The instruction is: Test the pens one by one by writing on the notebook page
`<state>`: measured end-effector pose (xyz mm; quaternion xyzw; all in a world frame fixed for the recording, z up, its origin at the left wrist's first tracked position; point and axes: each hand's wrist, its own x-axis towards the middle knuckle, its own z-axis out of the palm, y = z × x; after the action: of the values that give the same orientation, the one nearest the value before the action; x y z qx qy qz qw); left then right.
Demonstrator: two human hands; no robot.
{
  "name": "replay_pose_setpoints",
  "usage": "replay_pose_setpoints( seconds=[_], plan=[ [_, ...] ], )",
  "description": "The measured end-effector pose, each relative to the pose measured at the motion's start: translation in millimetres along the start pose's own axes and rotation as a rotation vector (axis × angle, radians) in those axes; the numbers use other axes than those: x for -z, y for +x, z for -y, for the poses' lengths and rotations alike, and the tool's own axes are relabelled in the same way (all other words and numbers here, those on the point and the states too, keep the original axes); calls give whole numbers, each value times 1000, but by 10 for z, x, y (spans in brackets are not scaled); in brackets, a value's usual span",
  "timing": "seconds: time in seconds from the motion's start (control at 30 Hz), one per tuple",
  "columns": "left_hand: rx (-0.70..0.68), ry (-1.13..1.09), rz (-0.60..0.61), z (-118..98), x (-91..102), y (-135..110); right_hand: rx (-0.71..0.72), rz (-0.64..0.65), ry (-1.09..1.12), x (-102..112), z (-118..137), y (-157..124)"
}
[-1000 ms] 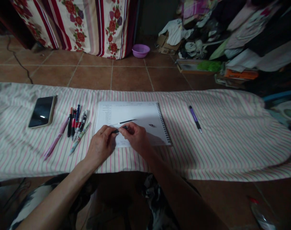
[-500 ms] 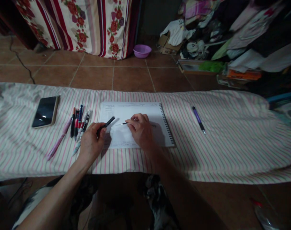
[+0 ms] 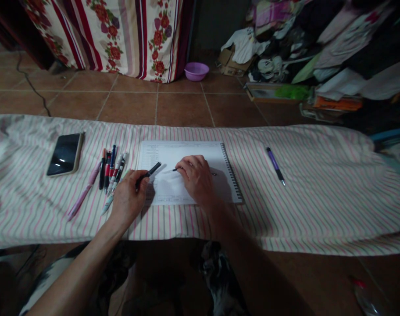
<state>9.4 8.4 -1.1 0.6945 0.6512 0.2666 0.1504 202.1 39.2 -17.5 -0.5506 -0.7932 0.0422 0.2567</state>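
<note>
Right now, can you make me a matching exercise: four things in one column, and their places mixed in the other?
1 phone
2 purple pen
3 bowl
4 black pen tube

a on the floor
b in the left hand
c on the cloth, right of the notebook
d on the cloth, left of the row of pens

Pairs: 1-d, 2-c, 3-a, 4-b.

On the cloth point(image 3: 285, 219), pens point(image 3: 111, 169) lie between phone point(image 3: 65, 154) and notebook point(image 3: 187, 175).
</note>
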Motion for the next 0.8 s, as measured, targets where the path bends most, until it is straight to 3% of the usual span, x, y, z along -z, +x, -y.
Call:
replay_pose_setpoints(
  seconds=[0.2, 0.3, 0.4, 0.5, 0.8],
  plan=[
    [-9, 19, 35, -5, -4, 4, -97, -85, 159, 95, -86, -16],
    [-23, 20, 41, -13, -21, 7, -241, -95, 476, 141, -126, -22],
    [-31, 7, 40, -31, -39, 16, -400, -10, 851, 188, -162, -26],
    [-37, -5, 31, -56, -59, 24, -476, -4, 1060, 231, -183, -37],
    [-55, -6, 21, -148, -124, 25, -317, 73, 1337, 415, -124, -125]
  ],
)
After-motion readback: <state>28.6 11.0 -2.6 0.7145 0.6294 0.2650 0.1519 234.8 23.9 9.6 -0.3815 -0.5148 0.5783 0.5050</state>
